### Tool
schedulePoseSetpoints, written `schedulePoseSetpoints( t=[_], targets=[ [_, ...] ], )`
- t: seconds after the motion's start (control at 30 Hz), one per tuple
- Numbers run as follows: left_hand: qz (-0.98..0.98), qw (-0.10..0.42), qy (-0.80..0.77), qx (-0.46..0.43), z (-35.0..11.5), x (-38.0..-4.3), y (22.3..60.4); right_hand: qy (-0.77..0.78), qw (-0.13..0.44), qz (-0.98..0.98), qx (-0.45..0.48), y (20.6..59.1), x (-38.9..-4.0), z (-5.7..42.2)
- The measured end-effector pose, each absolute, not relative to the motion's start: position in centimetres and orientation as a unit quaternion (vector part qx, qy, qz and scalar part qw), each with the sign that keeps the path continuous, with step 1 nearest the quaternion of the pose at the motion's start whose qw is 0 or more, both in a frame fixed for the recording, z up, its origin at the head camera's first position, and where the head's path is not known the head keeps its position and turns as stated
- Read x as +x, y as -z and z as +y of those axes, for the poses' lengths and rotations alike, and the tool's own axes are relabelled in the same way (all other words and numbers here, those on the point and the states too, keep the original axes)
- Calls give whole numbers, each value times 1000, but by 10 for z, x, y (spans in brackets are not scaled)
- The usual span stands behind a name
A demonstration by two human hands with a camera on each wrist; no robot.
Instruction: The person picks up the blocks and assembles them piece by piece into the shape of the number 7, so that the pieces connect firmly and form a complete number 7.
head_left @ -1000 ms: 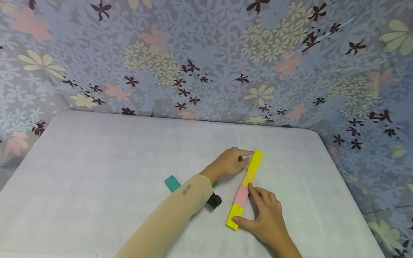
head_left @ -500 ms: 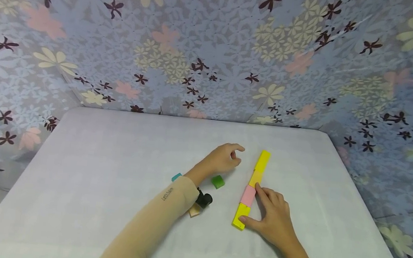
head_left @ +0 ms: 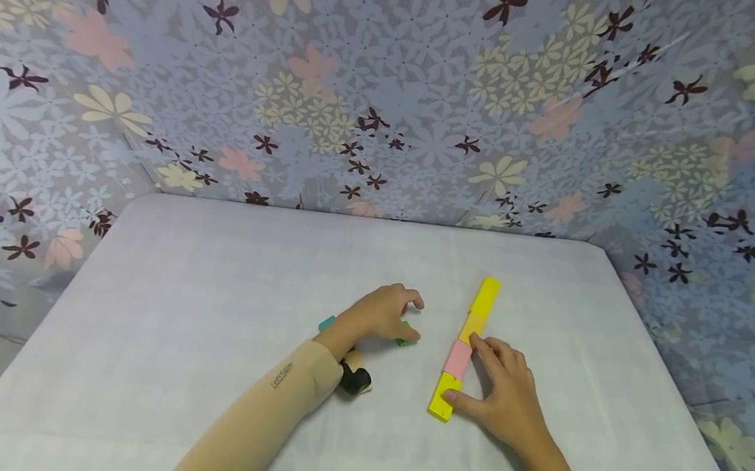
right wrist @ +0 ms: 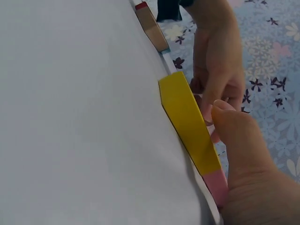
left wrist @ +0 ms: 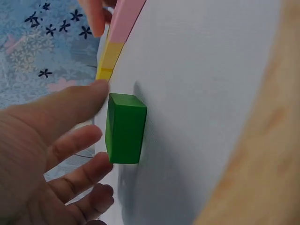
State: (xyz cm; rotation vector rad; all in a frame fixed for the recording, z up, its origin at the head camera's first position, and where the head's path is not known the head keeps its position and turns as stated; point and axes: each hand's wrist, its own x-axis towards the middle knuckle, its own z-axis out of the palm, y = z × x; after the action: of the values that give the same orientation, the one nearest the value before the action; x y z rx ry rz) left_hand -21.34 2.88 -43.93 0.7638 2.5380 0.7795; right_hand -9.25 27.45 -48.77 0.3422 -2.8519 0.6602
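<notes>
A row of blocks lies on the white-covered table: a far yellow block [head_left: 487, 294], an orange-yellow block [head_left: 473, 324], a pink block [head_left: 457, 358] and a near yellow block [head_left: 441, 407]. My right hand [head_left: 511, 397] rests along the row's right side, thumb on the near yellow block and index fingertip near where the pink and orange-yellow blocks join. Left of the row, my left hand [head_left: 376, 313] hovers at a green block [left wrist: 126, 133]. In the left wrist view its thumb and fingers are spread beside the green block, not gripping it.
Behind my left wrist a teal block [head_left: 327, 323] is partly covered. A wooden-coloured block [right wrist: 152, 29] lies near that wrist, mostly hidden in the head view by the black wrist camera [head_left: 356, 380]. Flowered fabric [head_left: 388, 103] rises behind the white table [head_left: 213, 289].
My left hand has left the far yellow block's end and moved left and nearer to me, to the green block. The right hand stays at the row. The head view has shifted slightly.
</notes>
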Motion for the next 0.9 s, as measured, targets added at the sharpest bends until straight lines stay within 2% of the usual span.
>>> schedulePoseSetpoints(
  t=[0.63, 0.9],
  targets=[
    [911, 186, -260, 260, 15, -200, 441, -219, -1, -966, 134, 484, -119, 286],
    [917, 172, -260, 248, 10, -198, 441, -205, -8, -969, 136, 484, -121, 285]
  ],
)
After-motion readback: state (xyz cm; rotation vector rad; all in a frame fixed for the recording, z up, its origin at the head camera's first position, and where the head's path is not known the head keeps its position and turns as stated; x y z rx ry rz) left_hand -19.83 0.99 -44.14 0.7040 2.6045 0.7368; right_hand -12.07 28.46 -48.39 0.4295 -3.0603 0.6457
